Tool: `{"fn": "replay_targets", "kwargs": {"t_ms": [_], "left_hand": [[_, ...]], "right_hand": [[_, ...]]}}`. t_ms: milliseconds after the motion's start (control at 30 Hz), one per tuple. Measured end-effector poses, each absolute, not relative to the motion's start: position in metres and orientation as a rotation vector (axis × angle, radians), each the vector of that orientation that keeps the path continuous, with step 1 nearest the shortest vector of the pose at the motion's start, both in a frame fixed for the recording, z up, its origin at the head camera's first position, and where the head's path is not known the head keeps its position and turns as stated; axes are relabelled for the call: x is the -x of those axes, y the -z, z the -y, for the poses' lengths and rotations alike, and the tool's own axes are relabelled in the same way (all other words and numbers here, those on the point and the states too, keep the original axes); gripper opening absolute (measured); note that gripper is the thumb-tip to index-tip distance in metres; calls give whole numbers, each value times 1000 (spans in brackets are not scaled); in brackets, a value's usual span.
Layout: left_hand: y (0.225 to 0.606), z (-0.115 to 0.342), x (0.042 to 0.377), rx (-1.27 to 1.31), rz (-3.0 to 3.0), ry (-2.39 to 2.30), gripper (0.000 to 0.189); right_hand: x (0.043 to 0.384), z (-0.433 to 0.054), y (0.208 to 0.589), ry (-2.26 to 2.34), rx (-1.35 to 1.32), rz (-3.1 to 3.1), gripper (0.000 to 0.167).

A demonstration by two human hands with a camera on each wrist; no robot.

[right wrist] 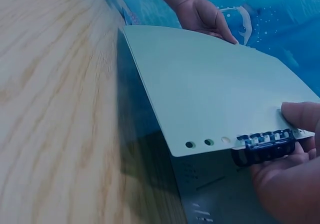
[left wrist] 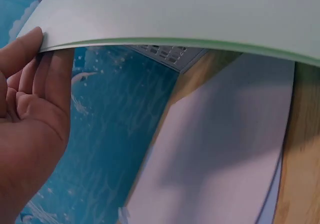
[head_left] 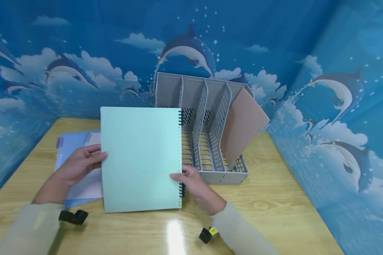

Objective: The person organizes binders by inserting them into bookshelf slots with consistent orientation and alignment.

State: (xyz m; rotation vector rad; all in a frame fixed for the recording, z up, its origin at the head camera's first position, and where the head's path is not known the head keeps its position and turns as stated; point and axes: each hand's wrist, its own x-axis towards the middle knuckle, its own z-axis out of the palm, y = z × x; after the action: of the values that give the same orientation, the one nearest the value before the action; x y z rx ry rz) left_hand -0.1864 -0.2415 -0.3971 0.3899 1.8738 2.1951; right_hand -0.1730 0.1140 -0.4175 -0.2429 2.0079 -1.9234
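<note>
Both hands hold up a light green ring-bound notebook (head_left: 142,159), its black binding on the right side in the head view. My left hand (head_left: 81,163) pinches its left edge between thumb and fingers. At the bound edge, my right hand (head_left: 193,182) grips the notebook with the thumb on the cover; the right wrist view shows the black rings (right wrist: 265,146) right by the fingers. Behind the notebook stands a grey file rack (head_left: 217,177) with several upright dividers. A brown notebook (head_left: 244,124) leans in its rightmost slot.
Blue and pale pinkish notebooks (head_left: 86,187) lie stacked on the wooden table (head_left: 274,212) at the left, partly covered by the left hand and green notebook. A blue dolphin-patterned backdrop (head_left: 115,35) rises behind and beside the table.
</note>
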Motion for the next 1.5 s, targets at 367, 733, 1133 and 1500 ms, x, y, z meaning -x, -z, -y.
{"fn": "replay_targets", "kwargs": {"t_ms": [367,733,1133,1500], "left_hand": [[385,224,182,-397,-2023,-2103,24],[375,197,179,-355,-2022,-2119,49],[372,179,177,-336,-2071,-2040,59],[366,168,177,-304,-2114,-2020,55]], "right_hand": [[174,-136,411,1903,379,-2031,36],[178,-161,404,1966,439,-1966,42],[179,-174,404,1975,445,-1918,48],[182,-179,405,2051,388,-1897,45]]}}
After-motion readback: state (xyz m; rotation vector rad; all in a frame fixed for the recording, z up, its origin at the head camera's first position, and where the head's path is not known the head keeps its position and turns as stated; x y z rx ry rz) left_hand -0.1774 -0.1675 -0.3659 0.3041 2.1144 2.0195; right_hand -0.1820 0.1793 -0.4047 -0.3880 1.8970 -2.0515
